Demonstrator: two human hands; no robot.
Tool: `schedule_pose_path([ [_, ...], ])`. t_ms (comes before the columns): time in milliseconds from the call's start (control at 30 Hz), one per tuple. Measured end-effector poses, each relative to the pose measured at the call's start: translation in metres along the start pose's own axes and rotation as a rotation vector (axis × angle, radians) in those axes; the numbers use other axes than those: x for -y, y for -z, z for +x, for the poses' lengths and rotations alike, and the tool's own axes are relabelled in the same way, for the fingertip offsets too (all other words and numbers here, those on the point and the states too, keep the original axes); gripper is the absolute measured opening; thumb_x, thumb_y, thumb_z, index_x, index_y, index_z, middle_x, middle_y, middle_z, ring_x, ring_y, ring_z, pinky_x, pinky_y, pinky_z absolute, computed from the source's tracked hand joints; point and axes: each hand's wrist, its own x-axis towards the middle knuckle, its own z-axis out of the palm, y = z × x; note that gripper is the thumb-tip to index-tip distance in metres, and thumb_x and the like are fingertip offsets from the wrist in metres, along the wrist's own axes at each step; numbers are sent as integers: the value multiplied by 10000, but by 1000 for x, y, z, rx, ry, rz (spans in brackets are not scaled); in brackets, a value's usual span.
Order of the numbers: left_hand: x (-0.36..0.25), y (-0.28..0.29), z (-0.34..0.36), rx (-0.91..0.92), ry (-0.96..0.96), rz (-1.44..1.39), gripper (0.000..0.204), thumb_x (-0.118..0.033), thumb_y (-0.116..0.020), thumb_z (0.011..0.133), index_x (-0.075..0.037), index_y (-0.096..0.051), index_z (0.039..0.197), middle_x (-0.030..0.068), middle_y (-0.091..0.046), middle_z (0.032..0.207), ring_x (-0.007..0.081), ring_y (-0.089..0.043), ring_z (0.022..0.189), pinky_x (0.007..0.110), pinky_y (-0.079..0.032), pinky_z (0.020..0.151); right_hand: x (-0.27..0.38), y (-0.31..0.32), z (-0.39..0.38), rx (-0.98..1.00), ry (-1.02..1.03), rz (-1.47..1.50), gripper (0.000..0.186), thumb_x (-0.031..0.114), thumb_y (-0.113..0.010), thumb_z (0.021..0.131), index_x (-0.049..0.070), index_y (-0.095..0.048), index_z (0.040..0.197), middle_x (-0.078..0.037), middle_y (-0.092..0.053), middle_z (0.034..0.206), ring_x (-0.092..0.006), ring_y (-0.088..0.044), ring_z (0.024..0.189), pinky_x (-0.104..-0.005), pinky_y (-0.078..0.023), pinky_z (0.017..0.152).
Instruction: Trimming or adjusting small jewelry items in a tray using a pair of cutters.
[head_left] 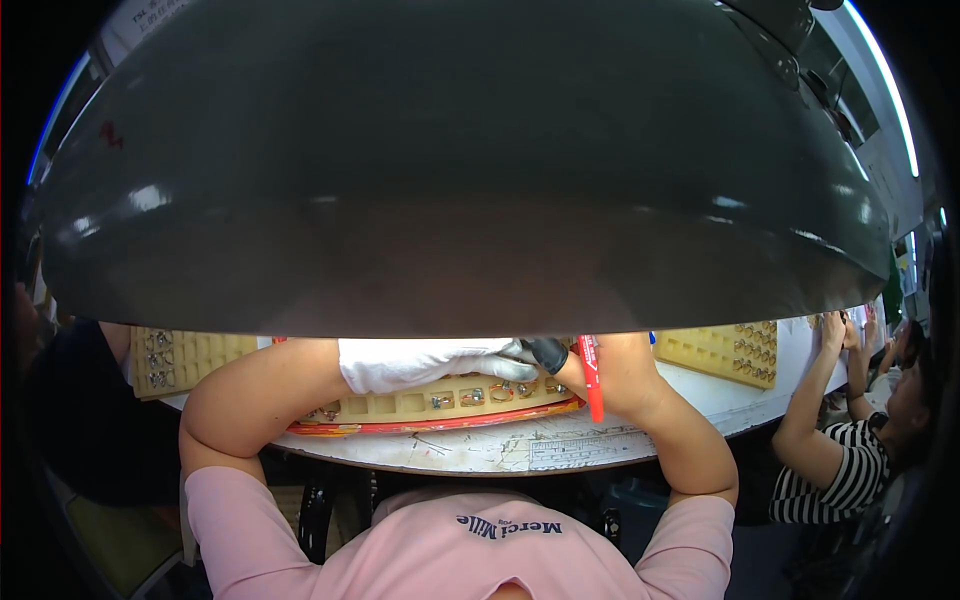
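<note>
My left hand (490, 367), in a white glove, reaches across above a cream slotted tray (383, 404). Its fingers are curled together beside my right hand; whatever they pinch is not visible. Only a small part of my right hand (546, 354) shows, dark-covered near the wrist. The rest of it is hidden behind the large dark shade, fingers included. A red strip-like thing (593, 380) with pale marks lies across my right wrist. Several metal rings (472, 397) with stones sit in the tray's slots under my hands, while other slots hold nothing.
The big dark lamp shade (460, 180) covers the upper view. Further slotted trays with rings stand left (215, 352) and right (715, 350). Below my tray runs a red and yellow edge (430, 424) on the white, marked table (480, 453). A person in stripes (835, 465) works at right.
</note>
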Motion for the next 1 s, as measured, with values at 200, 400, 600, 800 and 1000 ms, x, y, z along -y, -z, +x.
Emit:
schedule_pose_path([
  [200, -1, -1, 0, 7, 163, -594, 226, -93, -638, 890, -8, -616, 1098, 72, -644, 1043, 141, -607, 947, 291, -520, 828, -2, 0, 0, -72, 76, 52, 458, 42, -661, 582, 80, -667, 1039, -88, -605, 779, -237, -562, 626, -346, -453, 590],
  [400, -5, 3, 2, 59, -108, 237, 216, -80, -626, 896, -6, -623, 1100, 80, -645, 1057, 134, -608, 960, 292, -523, 843, -4, -2, 2, -46, 8, 54, 393, 74, -673, 617, 57, -668, 1010, -111, -630, 830, -276, -591, 674, -367, -468, 621],
  [600, -1, -1, 3, 63, 74, -676, 313, -113, -534, 955, 3, -501, 1245, 151, -583, 1160, 237, -607, 1068, 344, -523, 923, -2, 0, 3, -126, 166, -35, 377, 104, -759, 672, 39, -650, 1027, -121, -636, 926, -293, -610, 809, -365, -480, 735],
  [800, -8, -3, 5, 74, 154, -475, 399, -196, -466, 995, 27, -423, 1323, 227, -526, 1250, 285, -580, 1121, 380, -522, 941, -3, 2, -2, -120, -79, 353, 245, -9, -666, 776, 42, -677, 1016, -93, -668, 917, -195, -642, 802, -306, -504, 727],
  [1000, -5, -2, 3, 43, 192, -380, 429, -230, -471, 995, 33, -410, 1328, 244, -510, 1271, 288, -592, 1105, 356, -536, 921, 2, 4, -1, -70, -262, 479, 206, 45, -636, 831, 8, -660, 1032, -106, -677, 952, -199, -642, 867, -305, -497, 776],
])
